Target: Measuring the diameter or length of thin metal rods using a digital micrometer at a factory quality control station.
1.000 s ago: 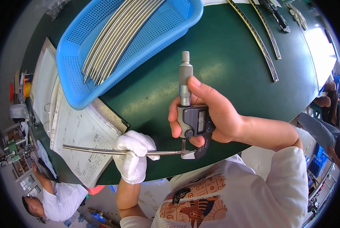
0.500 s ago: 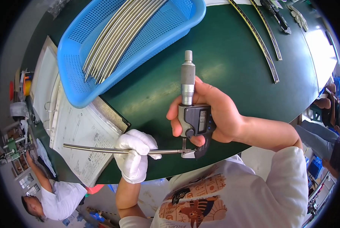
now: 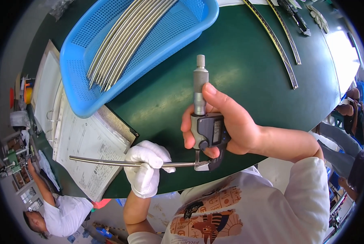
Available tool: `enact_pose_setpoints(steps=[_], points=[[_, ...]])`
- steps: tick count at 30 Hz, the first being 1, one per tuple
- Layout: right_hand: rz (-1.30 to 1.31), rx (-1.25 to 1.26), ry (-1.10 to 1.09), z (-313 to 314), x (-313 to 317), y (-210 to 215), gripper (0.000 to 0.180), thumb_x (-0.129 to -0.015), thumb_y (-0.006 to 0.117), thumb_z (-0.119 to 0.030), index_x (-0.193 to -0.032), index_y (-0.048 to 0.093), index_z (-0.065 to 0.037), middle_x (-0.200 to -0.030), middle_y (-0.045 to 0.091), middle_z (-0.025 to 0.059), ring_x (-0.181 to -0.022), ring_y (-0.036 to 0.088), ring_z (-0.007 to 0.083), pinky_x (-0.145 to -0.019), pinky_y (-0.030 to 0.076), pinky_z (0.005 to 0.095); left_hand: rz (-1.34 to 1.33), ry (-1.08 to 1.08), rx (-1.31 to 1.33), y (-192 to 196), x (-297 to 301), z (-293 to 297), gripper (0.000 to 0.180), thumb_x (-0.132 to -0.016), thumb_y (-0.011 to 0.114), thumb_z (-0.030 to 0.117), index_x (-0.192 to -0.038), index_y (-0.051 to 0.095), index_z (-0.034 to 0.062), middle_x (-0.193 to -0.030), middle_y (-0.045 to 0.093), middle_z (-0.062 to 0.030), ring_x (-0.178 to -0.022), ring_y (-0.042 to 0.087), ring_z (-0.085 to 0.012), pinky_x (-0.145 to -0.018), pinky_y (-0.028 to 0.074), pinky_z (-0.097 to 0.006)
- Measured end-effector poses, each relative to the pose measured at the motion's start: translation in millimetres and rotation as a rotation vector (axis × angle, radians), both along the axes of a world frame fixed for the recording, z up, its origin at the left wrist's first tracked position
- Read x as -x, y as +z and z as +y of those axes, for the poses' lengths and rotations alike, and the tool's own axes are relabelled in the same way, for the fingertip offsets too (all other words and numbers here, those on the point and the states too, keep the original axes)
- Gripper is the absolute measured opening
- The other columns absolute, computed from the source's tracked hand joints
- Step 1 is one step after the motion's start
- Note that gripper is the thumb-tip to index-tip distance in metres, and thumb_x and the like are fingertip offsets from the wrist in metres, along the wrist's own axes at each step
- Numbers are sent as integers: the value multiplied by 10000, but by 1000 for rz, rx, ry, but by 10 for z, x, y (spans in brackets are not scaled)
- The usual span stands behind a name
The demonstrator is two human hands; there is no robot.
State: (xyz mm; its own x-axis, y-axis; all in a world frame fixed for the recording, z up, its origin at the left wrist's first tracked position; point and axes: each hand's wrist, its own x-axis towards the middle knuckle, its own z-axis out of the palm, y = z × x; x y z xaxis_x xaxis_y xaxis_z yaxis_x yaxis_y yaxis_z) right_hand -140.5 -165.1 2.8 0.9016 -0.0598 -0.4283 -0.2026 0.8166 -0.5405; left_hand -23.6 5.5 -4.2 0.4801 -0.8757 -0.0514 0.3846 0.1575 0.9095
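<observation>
My left hand (image 3: 143,168), in a white glove, pinches a thin metal rod (image 3: 96,161) near its middle. The rod lies roughly level, its left part over the printed sheets. Its right end sits in the jaws of a digital micrometer (image 3: 199,97). Bare, my right hand (image 3: 234,126) is wrapped round the micrometer's frame, the thumb on the grey barrel and the fingers partly hidden behind the body. The micrometer stands with its knob pointing away from me and its small display facing up.
A blue perforated basket (image 3: 84,103) with several metal rods (image 3: 129,38) stands at the far left. Under its near side lies a ring binder with printed sheets (image 3: 90,142). Two steel rulers (image 3: 277,46), a black tool (image 3: 297,18) and a glove (image 3: 318,18) lie far right on the green table (image 3: 247,77). Other people are at both sides.
My right thumb has come up onto the micrometer's barrel. The reading on the display differs. The rod and both hands have shifted only slightly.
</observation>
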Motion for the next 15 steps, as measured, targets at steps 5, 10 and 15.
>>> enact_pose_setpoints(steps=[5,10,15], points=[[1,-75,-7,1,-1,1,609,-854,266,-550,-823,532,-3,-677,584,96,-398,440,129,-419,379,232,-7,3,14,-20,-5,6,254,-819,551,248,-737,495,14,-697,498,-130,-506,518,-194,-465,436,-280],[0,-127,-5,7,9,-2,617,-869,214,-532,-850,530,-3,-694,588,106,-406,450,139,-423,386,234,-3,3,14,-32,-5,8,246,-823,543,242,-746,492,15,-691,494,-130,-502,515,-190,-469,436,-277],[6,-160,-15,-2,19,-45,642,-875,136,-510,-888,527,-1,-717,590,114,-430,465,143,-435,390,237,-1,-5,4,-58,-6,0,247,-824,541,247,-748,489,17,-690,493,-131,-504,514,-187,-475,436,-274]])
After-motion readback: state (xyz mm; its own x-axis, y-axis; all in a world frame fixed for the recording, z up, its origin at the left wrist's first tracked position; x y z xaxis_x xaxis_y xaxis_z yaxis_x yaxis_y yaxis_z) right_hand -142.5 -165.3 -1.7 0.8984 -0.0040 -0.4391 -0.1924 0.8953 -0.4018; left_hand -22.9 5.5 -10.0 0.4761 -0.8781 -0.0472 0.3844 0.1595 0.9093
